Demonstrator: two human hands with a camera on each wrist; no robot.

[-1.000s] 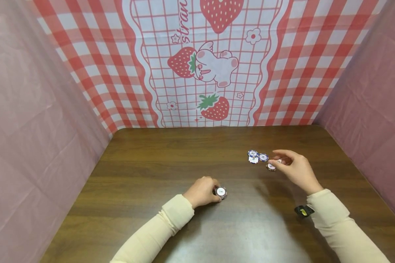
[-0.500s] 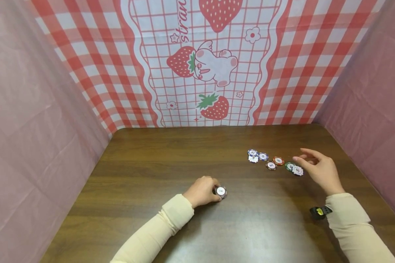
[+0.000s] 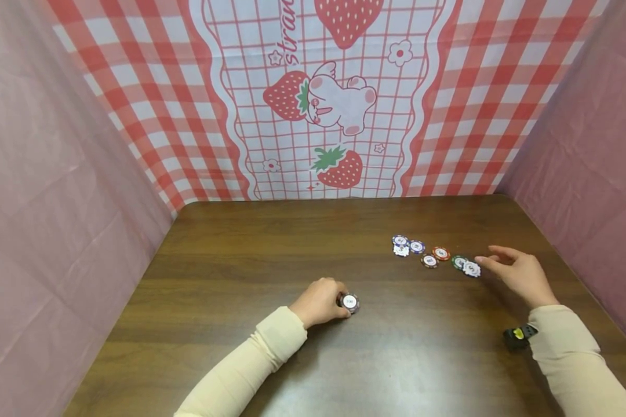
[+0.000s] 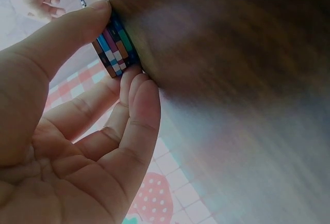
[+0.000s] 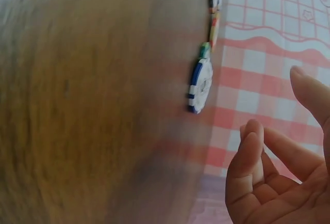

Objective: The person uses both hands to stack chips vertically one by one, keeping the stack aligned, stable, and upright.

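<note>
On the brown wooden worktop (image 3: 229,260), your left hand (image 3: 319,302) pinched a short stack of round, many-coloured chips (image 3: 350,302), maybe so it wouldn't slip apart. Your right hand (image 3: 521,277) was empty and loose, near a round white chip (image 3: 472,269) overlapping a round green chip (image 3: 457,263).

Wood-grain table (image 3: 229,260), scattered poker chips (image 3: 440,253), chip stack (image 3: 350,302).
</note>
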